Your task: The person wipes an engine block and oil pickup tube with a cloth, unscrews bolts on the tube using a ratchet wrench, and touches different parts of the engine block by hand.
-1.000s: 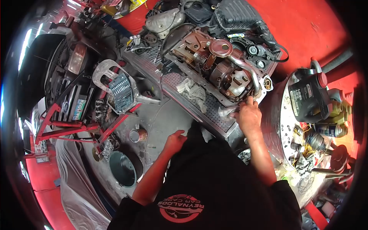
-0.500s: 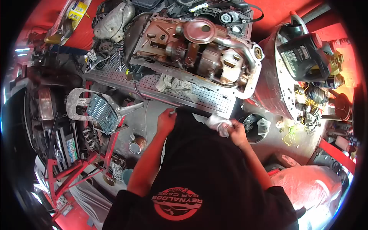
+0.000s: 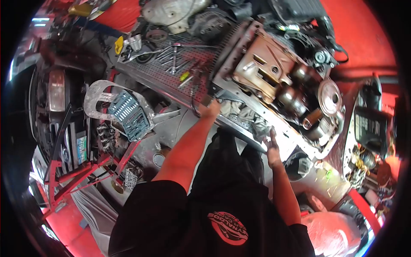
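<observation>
My left hand [image 3: 209, 109] is at the front edge of the perforated metal bench [image 3: 150, 76], beside the lower left corner of the engine block. Its fingers are curled, and what they hold, if anything, is hidden. My right hand [image 3: 272, 149] has its fingers apart and points up toward the engine's edge, close to a crumpled grey rag [image 3: 261, 127]. More of that cloth lies along the bench between my hands. The engine block [image 3: 267, 64] rests with its underside up, showing brownish metal, dark crankshaft parts and a round oil pickup [image 3: 330, 97].
Wrenches and a ratchet [image 3: 174, 58] lie on the bench's left part. An open socket set [image 3: 130, 115] sits on a white plastic chair [image 3: 96, 92] at left. Black oil jugs [image 3: 369, 128] stand on a drum at right. A bin [image 3: 295, 166] is beneath the bench's right end.
The view has turned, so the engine now sits further right. My left hand has reached forward to the bench. My right hand has let go of the white cloth and opened.
</observation>
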A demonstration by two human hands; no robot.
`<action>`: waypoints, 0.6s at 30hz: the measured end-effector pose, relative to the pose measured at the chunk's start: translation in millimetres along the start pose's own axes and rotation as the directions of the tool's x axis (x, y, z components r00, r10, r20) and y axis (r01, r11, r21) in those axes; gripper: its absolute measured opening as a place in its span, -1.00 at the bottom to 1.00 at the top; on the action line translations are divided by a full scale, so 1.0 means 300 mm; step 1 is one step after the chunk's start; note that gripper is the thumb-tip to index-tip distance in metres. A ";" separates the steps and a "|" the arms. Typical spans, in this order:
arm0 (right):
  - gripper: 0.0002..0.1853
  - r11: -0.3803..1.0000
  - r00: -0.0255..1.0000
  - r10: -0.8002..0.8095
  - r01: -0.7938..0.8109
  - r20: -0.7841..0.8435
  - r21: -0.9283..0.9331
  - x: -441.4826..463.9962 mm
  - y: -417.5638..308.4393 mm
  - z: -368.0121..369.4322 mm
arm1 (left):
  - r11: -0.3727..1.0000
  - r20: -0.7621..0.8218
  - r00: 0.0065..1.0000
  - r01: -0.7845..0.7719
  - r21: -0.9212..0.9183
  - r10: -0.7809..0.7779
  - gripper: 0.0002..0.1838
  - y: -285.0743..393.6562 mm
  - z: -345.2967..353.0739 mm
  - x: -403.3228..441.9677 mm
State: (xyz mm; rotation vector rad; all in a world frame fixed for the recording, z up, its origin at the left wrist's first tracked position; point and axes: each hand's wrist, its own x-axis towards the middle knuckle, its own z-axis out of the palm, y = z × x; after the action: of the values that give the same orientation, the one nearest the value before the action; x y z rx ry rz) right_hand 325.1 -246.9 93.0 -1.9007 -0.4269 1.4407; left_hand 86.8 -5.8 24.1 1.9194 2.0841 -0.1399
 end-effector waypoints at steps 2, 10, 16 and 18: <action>-0.25 0.947 0.993 -0.118 0.109 -0.009 -0.302 0.007 0.046 -0.001 | 0.908 -0.397 0.915 -0.229 -0.350 0.078 -0.90 -0.066 0.053 -0.011; -0.38 0.797 0.956 0.032 -0.200 -0.291 -0.570 -0.151 0.226 -0.122 | 0.982 -0.470 0.880 -0.145 -0.120 0.072 -0.87 -0.304 -0.082 0.395; -0.52 0.684 0.939 0.111 -0.311 -0.327 -0.660 -0.378 0.259 -0.154 | 0.884 -0.058 0.883 -0.464 0.052 0.467 -0.78 -0.469 0.013 0.698; -0.54 0.747 0.936 0.112 -0.300 -0.333 -0.593 -0.415 0.203 -0.149 | 0.763 0.015 0.782 -0.611 0.213 0.623 -0.75 -0.524 0.023 0.784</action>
State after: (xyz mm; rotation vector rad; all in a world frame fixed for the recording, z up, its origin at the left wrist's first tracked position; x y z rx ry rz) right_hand 317.1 -383.0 143.7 -2.7411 -0.6432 1.2132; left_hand -81.1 201.4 -70.4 2.6594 1.3873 -0.1573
